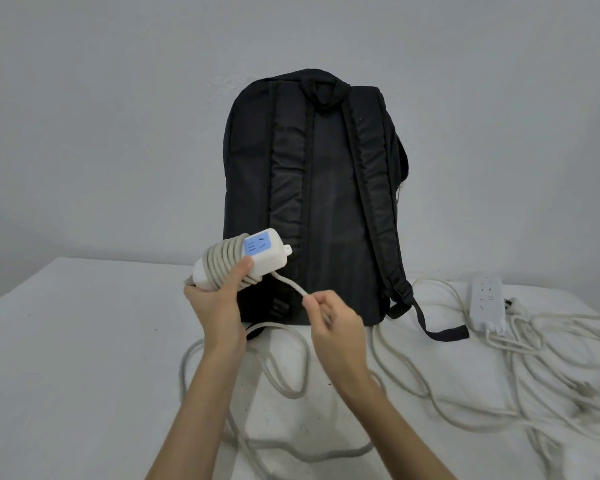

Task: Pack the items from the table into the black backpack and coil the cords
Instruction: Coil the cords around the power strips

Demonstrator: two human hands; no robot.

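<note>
The left hand [219, 303] grips a white plastic power strip with a blue socket face [257, 252], fingers curled around its body and thumb pressed on the grey cord turns [222, 259] wound about it, lifting it above the white desk [66, 358]. The right hand [333, 327] pinches the loose grey cord [290, 284] just beside the strip, fingers closed on it. The black fabric backpack [316, 188] stands upright at the desk's far edge, straps facing forward. A second white power strip [487, 301] lies near the far right corner among tangled cord.
</note>
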